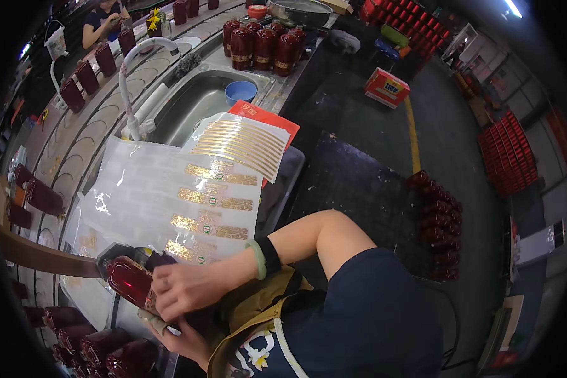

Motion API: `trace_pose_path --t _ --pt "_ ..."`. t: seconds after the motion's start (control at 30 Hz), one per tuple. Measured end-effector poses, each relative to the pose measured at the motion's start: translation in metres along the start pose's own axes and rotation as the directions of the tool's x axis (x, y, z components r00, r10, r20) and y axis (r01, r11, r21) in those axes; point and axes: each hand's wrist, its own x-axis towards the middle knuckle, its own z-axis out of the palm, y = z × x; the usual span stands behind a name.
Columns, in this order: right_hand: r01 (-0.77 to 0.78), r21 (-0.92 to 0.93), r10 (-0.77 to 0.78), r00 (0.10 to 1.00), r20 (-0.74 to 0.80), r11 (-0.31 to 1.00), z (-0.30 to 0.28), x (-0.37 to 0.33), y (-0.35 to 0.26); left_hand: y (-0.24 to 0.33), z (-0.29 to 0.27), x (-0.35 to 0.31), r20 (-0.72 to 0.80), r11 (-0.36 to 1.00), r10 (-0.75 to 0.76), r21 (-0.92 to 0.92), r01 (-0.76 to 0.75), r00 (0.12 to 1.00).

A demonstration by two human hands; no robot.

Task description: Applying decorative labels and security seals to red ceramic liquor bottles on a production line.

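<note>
A dark red glass bottle (130,281) lies tilted at the lower left, one end by a dark angular holder (113,253) on a brown bar. My left hand (186,340) grips the bottle from below, with a pale wrap on a fingertip. My right hand (186,286), with a ring and a pale green bangle, presses curled fingers on the bottle's side over a gold-patterned label (150,298). A dark cloth (160,259) bunches at that hand; part of it is hidden. Beyond lies a sheet of gold labels (209,228) on clear plastic.
A strip sheet (239,148) overlaps a red card (264,118). Behind are a sink (189,94), a tap (127,94) and a blue bowl (240,92). Red bottles (263,50) stand beyond; more (104,349) crowd the near left. A conveyor (85,142) curves along the left, a person (101,25) beyond it.
</note>
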Motion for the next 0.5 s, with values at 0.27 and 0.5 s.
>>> trace_pose_path --t 0.27,0.5 --pt "0.020 -0.006 -0.020 1.000 -0.021 1.000 0.001 -0.004 0.002 -0.001 -0.001 0.004 -0.066 0.998 0.065 -0.007 -0.065 0.996" --pt "-0.106 -0.216 0.116 0.993 0.034 0.971 0.015 0.026 0.027 0.019 0.000 0.008 -0.113 0.998 0.026 -0.054 -0.032 0.993"
